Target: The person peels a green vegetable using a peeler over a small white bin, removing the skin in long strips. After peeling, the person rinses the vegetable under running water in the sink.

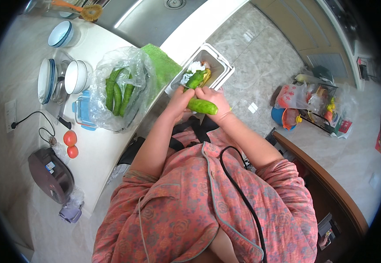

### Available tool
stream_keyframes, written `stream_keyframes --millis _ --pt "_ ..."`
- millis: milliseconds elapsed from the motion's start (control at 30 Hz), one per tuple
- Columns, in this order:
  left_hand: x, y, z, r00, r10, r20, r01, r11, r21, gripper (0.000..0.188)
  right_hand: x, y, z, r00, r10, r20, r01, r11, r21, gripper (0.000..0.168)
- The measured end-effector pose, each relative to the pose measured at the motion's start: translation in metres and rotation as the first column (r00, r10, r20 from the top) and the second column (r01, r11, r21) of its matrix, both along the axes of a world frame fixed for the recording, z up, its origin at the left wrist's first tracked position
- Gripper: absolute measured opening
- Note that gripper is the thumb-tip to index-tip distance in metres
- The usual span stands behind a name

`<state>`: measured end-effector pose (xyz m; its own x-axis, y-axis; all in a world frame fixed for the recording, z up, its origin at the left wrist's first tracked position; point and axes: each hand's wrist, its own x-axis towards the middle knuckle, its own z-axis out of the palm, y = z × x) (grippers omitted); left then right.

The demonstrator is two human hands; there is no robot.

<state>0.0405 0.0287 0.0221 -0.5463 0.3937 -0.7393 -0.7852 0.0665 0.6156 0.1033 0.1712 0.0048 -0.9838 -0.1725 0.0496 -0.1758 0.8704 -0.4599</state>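
Observation:
A long green gourd (202,106), pale at its near end and darker at its far end, is held at a slant between my hands. My left hand (180,102) closes about its middle from the left, thumb on top. From the right, my right hand (213,100) wraps over it, fingers curled. Something thin beside the left fingers is too small to identify. Just beyond and below is a white waste bin (220,70), holding crumpled paper (197,66) and yellowish peel (207,76). More ridged green gourds (118,98) lie in a clear plastic bag (141,70) on the left counter.
A green towel (161,64) lies at the counter edge by the sink (157,19). Left are white bowls (75,77), a blue-lidded glass container (84,110), a black-handled knife (64,123), two tomatoes (70,138) and an electric griddle (50,176). A loaded rack (315,115) stands right.

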Motion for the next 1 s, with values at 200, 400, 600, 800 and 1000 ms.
stream_keyframes --millis 200,400,600,800,1000 --pt "0.001 0.000 0.004 0.999 0.000 0.038 -0.001 0.999 0.035 0.025 0.003 -0.007 -0.001 0.993 -0.117 0.029 0.117 0.993 -0.007 0.017" --pt "-0.001 -0.007 -0.007 1.000 0.010 0.027 -0.013 0.992 0.126 0.035 0.001 -0.001 0.006 0.999 -0.026 0.043 0.031 0.992 -0.125 0.016" --pt "-0.001 -0.013 -0.012 0.998 0.017 0.067 -0.031 0.975 0.219 0.043 -0.001 0.000 0.007 0.993 -0.089 0.081 0.100 0.984 -0.149 0.015" --pt "-0.006 -0.019 -0.020 1.000 -0.006 0.023 0.000 0.963 0.271 0.048 -0.004 0.004 0.013 1.000 0.024 0.003 -0.023 0.992 -0.121 0.011" --pt "-0.001 -0.008 -0.002 0.999 0.040 0.036 -0.047 0.981 0.188 0.050 0.006 -0.007 0.006 0.995 -0.096 0.017 0.097 0.979 -0.179 0.010"
